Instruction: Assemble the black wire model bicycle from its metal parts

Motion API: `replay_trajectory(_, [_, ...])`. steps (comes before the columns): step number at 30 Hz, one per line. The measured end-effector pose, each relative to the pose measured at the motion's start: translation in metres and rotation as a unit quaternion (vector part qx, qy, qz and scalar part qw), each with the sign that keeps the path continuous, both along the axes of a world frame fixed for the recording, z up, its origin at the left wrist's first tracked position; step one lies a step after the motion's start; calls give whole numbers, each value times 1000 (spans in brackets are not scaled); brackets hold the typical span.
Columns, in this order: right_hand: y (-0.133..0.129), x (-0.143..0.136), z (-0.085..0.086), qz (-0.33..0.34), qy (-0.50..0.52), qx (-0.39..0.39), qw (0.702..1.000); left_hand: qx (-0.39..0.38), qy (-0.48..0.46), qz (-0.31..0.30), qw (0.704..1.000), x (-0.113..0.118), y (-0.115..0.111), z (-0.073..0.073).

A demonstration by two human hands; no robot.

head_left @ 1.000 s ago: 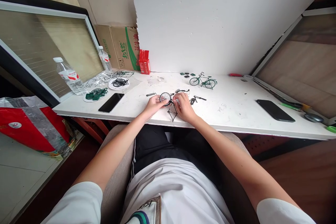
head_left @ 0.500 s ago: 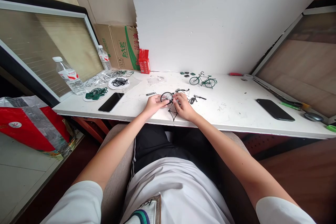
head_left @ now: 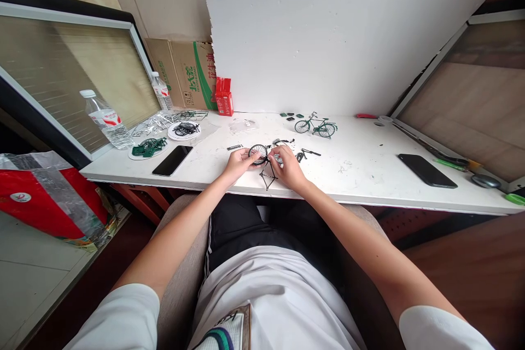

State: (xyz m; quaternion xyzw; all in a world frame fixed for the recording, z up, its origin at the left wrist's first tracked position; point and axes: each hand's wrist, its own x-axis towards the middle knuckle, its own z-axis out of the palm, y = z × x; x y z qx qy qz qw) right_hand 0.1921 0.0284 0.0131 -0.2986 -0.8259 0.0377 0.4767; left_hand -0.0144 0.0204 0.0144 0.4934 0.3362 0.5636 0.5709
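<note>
Left hand [head_left: 238, 167]: fingers pinched on a spoked wheel [head_left: 258, 154], over the tabletop [head_left: 361, 169] near its front edge. Right hand [head_left: 290, 167]: fingers curled at the black frame's [head_left: 268, 176] upper end — whether gripping, cannot tell. Green model bicycle [head_left: 315, 127] stands farther back, right.

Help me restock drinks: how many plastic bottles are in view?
2: the nearer bottle at the desk's left end, by the framed pane; the farther bottle beside the cardboard box. No others show.

A bicycle frame [head_left: 267, 176] is held near the tabletop's [head_left: 361, 169] front edge; a model bicycle [head_left: 318, 128] is placed behind, rightward, nearer the back edge.
</note>
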Motion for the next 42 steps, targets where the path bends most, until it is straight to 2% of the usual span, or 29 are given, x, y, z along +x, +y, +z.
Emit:
replay_trajectory(14, [-2, 1, -4, -20, 35, -28, 999, -13, 18, 4, 1000, -1, 1, -1])
replay_trajectory(23, [-3, 0, -1, -28, 100, -45, 994, -16, 18, -6, 1000, -2, 3, -5])
replay_trajectory(30, [-5, 1, 3, -31, 41, -10, 999, -10, 56, -5, 998, -1, 2, -3])
replay_trajectory(35, [-3, 1, 1, -36, 40, -32, 998, -19, 49, 3, 999, -2, 1, -1])
replay_trajectory(39, [-2, 1, 1, -29, 34, -16, 999, -28, 32, 15, 999, -3, 5, -4])
replay_trajectory(42, [-2, 1, 2, -25, 33, 1, 999, -26, 18, -12, 999, -5, 7, -6])
